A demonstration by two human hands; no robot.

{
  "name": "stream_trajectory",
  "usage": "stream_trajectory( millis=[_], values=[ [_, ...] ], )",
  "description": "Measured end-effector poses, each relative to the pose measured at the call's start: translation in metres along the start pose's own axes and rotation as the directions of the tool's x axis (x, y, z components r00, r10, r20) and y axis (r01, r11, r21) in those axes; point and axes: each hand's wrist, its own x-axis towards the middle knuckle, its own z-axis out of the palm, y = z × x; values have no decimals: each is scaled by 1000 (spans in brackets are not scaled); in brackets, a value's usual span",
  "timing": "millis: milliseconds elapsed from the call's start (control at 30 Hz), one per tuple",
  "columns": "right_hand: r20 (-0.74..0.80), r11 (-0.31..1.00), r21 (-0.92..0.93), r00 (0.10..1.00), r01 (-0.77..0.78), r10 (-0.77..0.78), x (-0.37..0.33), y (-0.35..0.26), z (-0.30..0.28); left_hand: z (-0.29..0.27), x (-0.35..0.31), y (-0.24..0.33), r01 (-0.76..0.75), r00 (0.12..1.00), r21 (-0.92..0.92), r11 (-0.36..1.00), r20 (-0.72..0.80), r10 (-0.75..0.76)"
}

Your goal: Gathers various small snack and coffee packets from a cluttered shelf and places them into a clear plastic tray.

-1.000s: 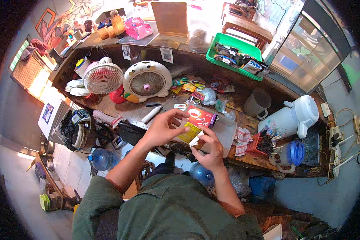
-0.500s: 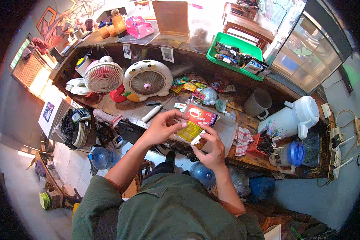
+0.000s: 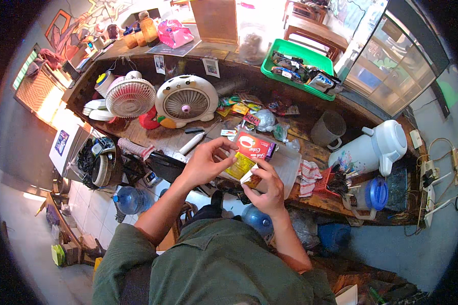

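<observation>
White card-like piece (image 3: 246, 177) sat mid-view above the near edge of the wooden table (image 3: 160, 140), its end clamped between the thumb and fingers of the right hand (image 3: 267, 190). From the left, a white desk fan (image 3: 131, 98) stood beside an animal-faced fan (image 3: 187, 103), with a white stick-shaped object (image 3: 192, 144) lying in front. Next came the left hand (image 3: 204, 162), thumb and index finger apart, close to a yellow packet (image 3: 240, 166). A red box (image 3: 254, 146) lay just beyond, at a clear plastic container (image 3: 288, 174) (inside or on top, I could not tell). Farther right were a red-and-white cloth (image 3: 309, 178), a grey mug (image 3: 326, 131) behind it, a red basket (image 3: 324, 186) of utensils, a pale blue vacuum jug (image 3: 370, 148) and a blue-lidded plastic pitcher (image 3: 376, 194).
</observation>
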Motion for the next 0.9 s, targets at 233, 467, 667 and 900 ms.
stream_trajectory(
  millis=[233,467,667,900],
  values=[
    [-1,999,26,999,-39,39,1,-2,-1,1,4,-9,34,998,-112,993,55,-28],
    [0,999,31,1000,-17,17,3,3,0,3,5,-11,-7,1000,-176,984,23,11],
    [7,1000,-12,1000,-12,12,5,3,2,-1,2,3,25,1000,-5,1000,12,-25],
    [42,1000,-24,999,15,-14,6,5,7,-2,2,5,-58,992,302,951,-86,87]
  ],
)
